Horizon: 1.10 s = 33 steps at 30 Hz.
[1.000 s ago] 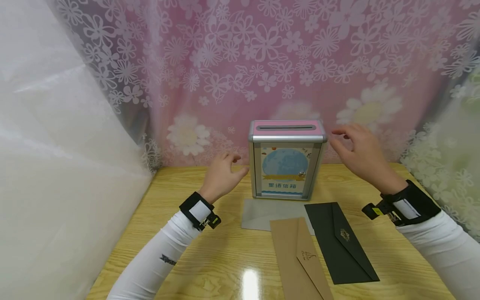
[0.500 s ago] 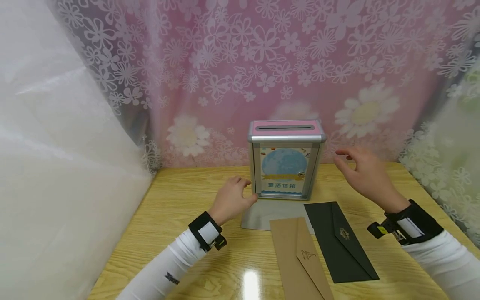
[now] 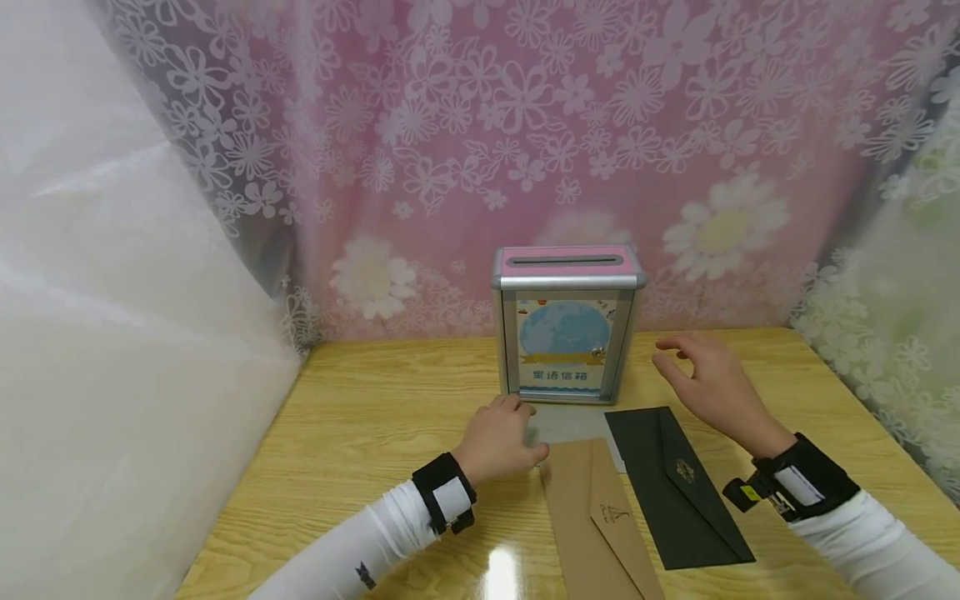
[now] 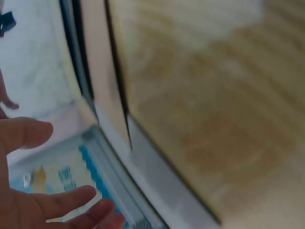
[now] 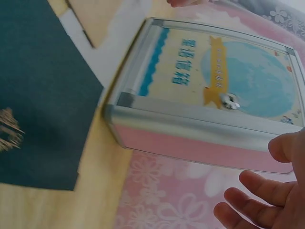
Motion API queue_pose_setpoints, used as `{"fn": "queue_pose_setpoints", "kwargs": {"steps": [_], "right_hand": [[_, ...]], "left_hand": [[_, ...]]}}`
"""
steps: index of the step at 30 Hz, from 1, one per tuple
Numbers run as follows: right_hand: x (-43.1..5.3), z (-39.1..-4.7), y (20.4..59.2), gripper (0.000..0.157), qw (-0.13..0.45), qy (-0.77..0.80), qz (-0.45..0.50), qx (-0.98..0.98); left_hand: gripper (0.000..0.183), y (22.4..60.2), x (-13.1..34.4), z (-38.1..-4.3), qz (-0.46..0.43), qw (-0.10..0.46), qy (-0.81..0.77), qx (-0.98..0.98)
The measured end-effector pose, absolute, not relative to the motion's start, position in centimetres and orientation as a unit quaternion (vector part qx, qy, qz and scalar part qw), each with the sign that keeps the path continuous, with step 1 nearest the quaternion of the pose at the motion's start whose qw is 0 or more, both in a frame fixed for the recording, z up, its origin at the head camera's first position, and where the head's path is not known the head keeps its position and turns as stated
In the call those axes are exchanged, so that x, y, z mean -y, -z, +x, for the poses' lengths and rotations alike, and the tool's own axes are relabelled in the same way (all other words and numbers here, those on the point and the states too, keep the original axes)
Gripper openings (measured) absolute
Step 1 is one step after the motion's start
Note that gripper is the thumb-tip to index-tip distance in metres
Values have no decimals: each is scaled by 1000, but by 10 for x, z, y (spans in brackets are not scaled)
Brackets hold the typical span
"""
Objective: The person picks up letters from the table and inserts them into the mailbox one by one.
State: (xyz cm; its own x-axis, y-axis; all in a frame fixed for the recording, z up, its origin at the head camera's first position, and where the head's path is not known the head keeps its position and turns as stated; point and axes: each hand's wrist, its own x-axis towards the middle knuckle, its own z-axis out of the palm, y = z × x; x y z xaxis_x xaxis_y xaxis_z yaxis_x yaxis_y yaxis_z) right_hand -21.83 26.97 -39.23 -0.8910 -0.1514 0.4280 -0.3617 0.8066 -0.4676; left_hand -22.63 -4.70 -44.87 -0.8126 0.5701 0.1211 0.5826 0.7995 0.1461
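My left hand [image 3: 498, 439] hovers over the left end of a pale grey envelope [image 3: 570, 422], thumb apart from the fingers and nothing between them. That envelope lies partly under a brown envelope [image 3: 600, 525] and a dark green one [image 3: 678, 492]. Behind them stands a pink and silver mailbox [image 3: 564, 342] with a slot [image 3: 564, 261] on top; the right wrist view shows its small lock [image 5: 230, 101]. To the right of the mailbox my right hand [image 3: 712, 387] is held bent and holds nothing, its thumb and fingers spread [image 5: 267, 195] near the box's pink side.
The envelopes and mailbox share a wood-grain table [image 3: 375, 400]. A pink flowered curtain [image 3: 420, 167] hangs along its back edge. White sheeting [image 3: 150, 333] closes off the left, and a pale floral curtain [image 3: 892, 333] the right. Both wrists wear black straps.
My left hand has come down and toward me, from beside the mailbox to the grey envelope's left end. My right hand has dropped lower beside the mailbox. Envelopes and mailbox stay put.
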Motion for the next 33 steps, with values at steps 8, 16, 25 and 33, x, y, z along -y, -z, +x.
{"fn": "queue_pose_setpoints", "kwargs": {"steps": [8, 16, 25, 33], "right_hand": [[-270, -215, 413, 37, 177, -277, 140, 934], [-270, -210, 423, 31, 173, -261, 130, 941], [-272, -207, 431, 30, 176, -255, 134, 941], [-273, -205, 432, 28, 188, -250, 145, 939]], "left_hand": [[66, 458, 22, -209, -334, -2, 13, 942], [71, 474, 12, -206, -345, 7, -22, 938], [78, 473, 11, -213, -326, -6, 6, 945], [82, 467, 13, -218, -320, -19, 22, 947]]}}
